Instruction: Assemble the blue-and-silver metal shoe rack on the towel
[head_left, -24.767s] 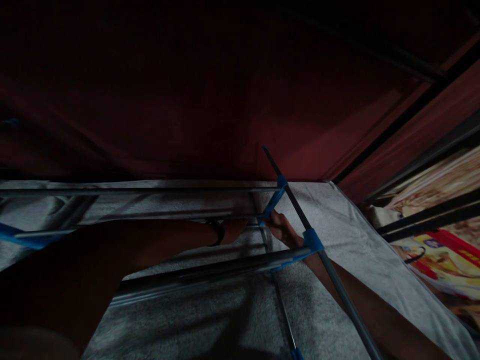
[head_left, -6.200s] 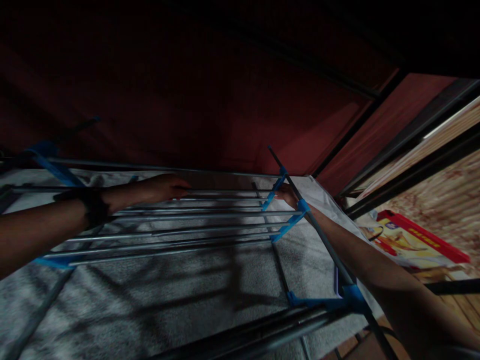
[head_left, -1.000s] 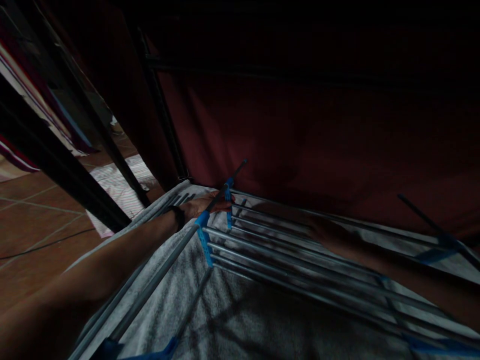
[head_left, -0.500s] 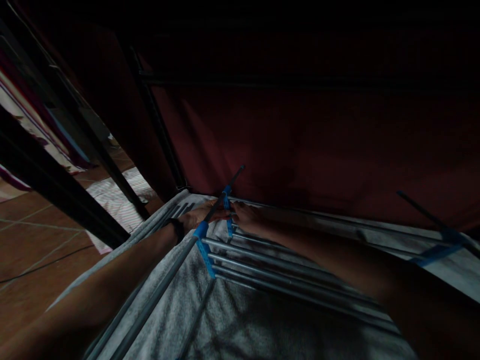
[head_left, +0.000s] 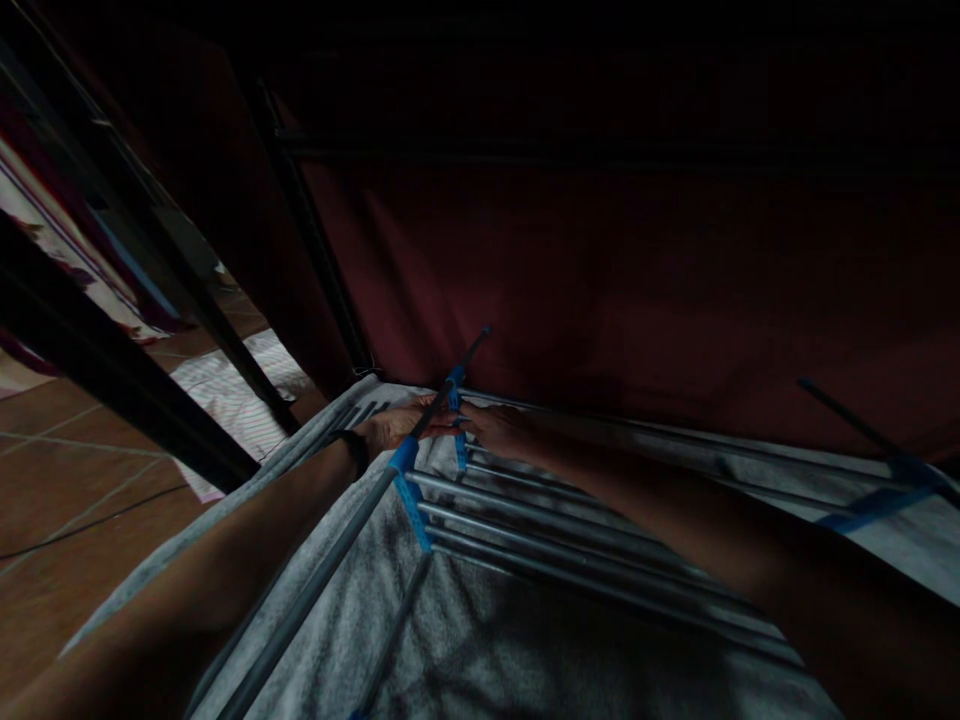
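A rack part made of grey metal tubes (head_left: 555,535) and blue plastic connectors (head_left: 414,512) rests on grey cloth. My left hand (head_left: 401,425), with a dark band at the wrist, reaches behind the long side tube (head_left: 322,570). Its fingers close around the far blue connector (head_left: 460,452), partly hidden by that tube. From the other side, my right hand (head_left: 499,432) meets it at the same connector. The right fingertips pinch what looks like a tube end against the connector; the dim light hides the exact grip.
Grey cloth (head_left: 465,640) lies beneath the rack. A dark red fabric panel (head_left: 637,300) hangs close behind. Dark frame posts (head_left: 127,370) slant across the left. Another blue connector (head_left: 877,508) with a tube is at the right. A cable (head_left: 90,525) crosses the tiled floor (head_left: 67,470).
Both hands stay at the far connector, with only a slight shift of the fingers. The right hand sits marginally further right. The rack has hardly moved.
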